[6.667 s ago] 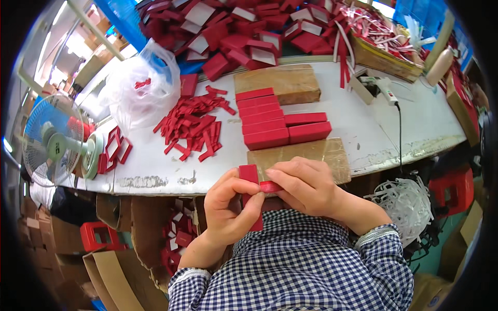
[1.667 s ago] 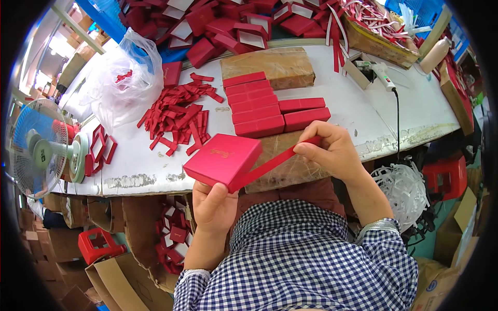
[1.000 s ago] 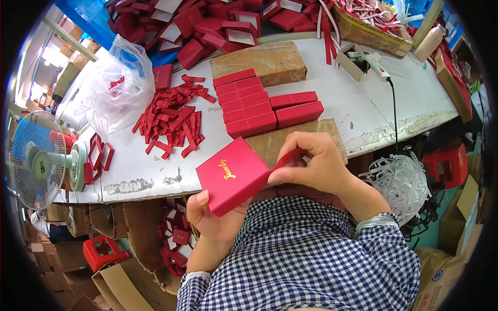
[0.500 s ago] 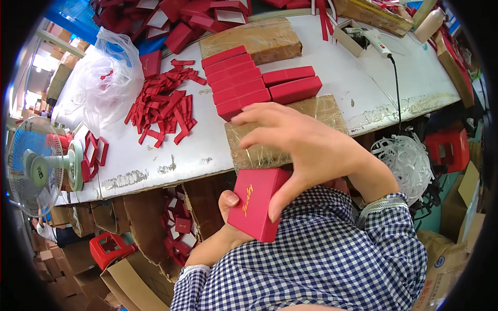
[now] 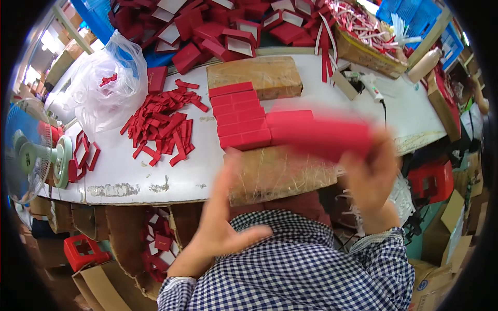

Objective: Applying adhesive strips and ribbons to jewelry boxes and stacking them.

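My right hand (image 5: 371, 173) grips a red box (image 5: 334, 137) by its right end, smeared by motion, at the right of the rows of boxes. Close beside that moving box, red boxes (image 5: 241, 116) stand packed in rows on the table, and it partly covers the right-hand ones. My left hand (image 5: 220, 225) is empty, with thumb and fingers spread, at the table's front edge. Just beyond it, a tape-wrapped brown cardboard block (image 5: 280, 179) lies at the front of the rows. A second wrapped block (image 5: 257, 75) lies behind them.
Red strips (image 5: 166, 122) lie heaped at the left near a white plastic bag (image 5: 106, 85) and a fan (image 5: 36, 155). Red boxes with white insides (image 5: 212, 31) pile up at the back. A corded white tool (image 5: 372, 88) rests at the back right. Red stools (image 5: 85, 252) stand below.
The red box has left my left hand and moved up and right in my right hand. My left hand has opened and reached forward. The view has shifted, showing more of the back.
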Tool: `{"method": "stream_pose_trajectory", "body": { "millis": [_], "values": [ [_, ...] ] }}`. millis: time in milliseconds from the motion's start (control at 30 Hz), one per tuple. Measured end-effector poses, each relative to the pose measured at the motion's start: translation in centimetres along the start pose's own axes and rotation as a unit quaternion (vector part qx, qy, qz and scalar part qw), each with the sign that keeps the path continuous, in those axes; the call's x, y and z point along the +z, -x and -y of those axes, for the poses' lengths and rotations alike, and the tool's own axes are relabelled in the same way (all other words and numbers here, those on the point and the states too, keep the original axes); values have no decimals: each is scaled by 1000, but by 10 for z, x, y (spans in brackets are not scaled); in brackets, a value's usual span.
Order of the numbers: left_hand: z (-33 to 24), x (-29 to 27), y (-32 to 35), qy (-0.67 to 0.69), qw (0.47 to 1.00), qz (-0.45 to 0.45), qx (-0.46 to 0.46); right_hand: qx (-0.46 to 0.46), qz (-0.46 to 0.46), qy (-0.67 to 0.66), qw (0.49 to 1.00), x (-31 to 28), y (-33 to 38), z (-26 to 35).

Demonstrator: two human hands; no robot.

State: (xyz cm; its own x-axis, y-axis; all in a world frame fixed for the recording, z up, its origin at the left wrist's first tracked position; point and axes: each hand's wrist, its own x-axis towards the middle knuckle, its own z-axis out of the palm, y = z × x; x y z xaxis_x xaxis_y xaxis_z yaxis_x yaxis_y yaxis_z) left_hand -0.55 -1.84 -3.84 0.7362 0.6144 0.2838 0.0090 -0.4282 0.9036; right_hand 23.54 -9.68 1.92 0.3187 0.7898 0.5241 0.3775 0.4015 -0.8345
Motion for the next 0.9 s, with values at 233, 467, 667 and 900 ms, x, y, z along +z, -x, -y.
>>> {"method": "stream_pose_trajectory", "body": {
  "millis": [233,467,667,900],
  "values": [
    [77,-20,-65,-162,972,-151,-75,195,294,69,933,-38,-118,-108],
    [81,-17,-83,20,998,-52,-43,398,349,-185,828,-9,-109,-154],
    [61,-49,-75,-26,996,-8,-82,243,305,-113,914,-9,-106,-142],
    [73,-130,-151,-208,971,-71,-93,328,27,-227,917,-52,-61,-189]
  ]
}}
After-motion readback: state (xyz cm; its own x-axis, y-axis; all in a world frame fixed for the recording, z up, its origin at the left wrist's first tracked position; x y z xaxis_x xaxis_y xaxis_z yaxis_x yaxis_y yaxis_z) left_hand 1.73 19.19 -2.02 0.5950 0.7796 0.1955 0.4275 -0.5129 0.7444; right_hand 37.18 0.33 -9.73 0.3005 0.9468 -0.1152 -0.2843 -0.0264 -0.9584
